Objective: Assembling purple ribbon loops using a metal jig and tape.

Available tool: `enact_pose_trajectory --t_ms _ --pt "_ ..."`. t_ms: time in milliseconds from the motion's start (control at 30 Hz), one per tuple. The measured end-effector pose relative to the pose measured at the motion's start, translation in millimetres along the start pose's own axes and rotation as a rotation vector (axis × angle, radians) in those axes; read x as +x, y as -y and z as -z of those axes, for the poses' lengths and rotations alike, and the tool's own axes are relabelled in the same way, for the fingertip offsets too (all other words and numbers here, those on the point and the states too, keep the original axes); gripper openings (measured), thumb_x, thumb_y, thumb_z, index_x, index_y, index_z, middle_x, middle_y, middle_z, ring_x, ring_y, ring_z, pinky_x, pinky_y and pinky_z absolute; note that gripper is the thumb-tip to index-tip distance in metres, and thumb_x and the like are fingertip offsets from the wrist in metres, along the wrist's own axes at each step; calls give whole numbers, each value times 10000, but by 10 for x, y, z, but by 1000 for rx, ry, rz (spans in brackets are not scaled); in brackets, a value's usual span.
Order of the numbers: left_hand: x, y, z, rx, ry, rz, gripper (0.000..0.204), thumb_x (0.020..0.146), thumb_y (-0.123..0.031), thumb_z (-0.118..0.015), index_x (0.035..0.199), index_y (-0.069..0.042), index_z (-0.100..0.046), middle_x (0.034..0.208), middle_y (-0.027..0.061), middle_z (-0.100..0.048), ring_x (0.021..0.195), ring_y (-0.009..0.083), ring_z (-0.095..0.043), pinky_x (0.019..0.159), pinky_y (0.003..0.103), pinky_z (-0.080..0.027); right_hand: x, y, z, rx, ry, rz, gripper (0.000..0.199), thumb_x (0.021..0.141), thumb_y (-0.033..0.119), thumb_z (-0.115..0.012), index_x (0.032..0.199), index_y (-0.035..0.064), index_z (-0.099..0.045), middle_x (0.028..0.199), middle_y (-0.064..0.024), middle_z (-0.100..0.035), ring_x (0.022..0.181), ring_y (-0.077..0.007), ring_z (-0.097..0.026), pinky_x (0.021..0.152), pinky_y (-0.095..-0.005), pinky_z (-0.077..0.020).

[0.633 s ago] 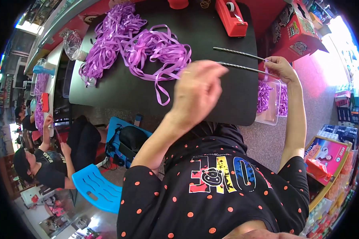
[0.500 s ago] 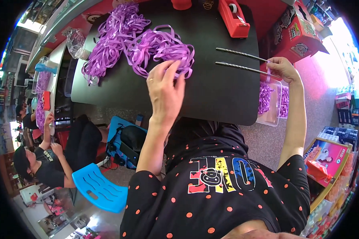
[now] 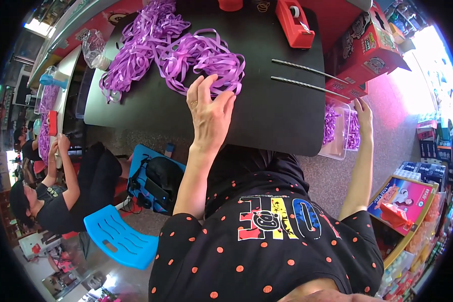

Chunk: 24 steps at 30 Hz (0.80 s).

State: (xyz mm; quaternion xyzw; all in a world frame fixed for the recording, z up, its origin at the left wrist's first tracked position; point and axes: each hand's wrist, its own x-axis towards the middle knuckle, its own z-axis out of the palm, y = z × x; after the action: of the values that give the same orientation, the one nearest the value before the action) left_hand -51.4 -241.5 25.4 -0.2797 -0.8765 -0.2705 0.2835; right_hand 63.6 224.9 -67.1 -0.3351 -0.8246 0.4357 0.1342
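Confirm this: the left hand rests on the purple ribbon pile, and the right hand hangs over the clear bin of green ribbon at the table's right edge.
Not quite. The head view shows the ribbon in the clear bin is purple, not green. The rest holds: the left hand rests on the purple ribbon pile, and the right hand hangs over the bin at the right edge of the table.

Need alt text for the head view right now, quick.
The left hand rests on a pile of purple ribbon on a black table. The right hand reaches a clear box of ribbon off the table's right edge.
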Motion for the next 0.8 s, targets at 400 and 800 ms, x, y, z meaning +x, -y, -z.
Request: enact_pose_trajectory --t_ms 400,800 --pt "-251 -1357 -86 -1034 584 -150 162 776 -68 -691 930 -55 -639 867 99 -650 762 267 -624 668 353 -479 -2102 1425 -305 864 597 -56 416 986 271 -431 1221 -63 -516 1051 -133 -646 924 -162 -618 820 -257 -472" --pt "-85 -1569 -175 -1049 555 -98 232 784 15 -664 1010 -29 -635 999 130 -628 887 238 -627 766 321 -508 -2036 1437 151 851 305 -10 342 886 -2 -548 1227 -8 -514 819 -58 -612 679 -85 -562 652 -210 -487"
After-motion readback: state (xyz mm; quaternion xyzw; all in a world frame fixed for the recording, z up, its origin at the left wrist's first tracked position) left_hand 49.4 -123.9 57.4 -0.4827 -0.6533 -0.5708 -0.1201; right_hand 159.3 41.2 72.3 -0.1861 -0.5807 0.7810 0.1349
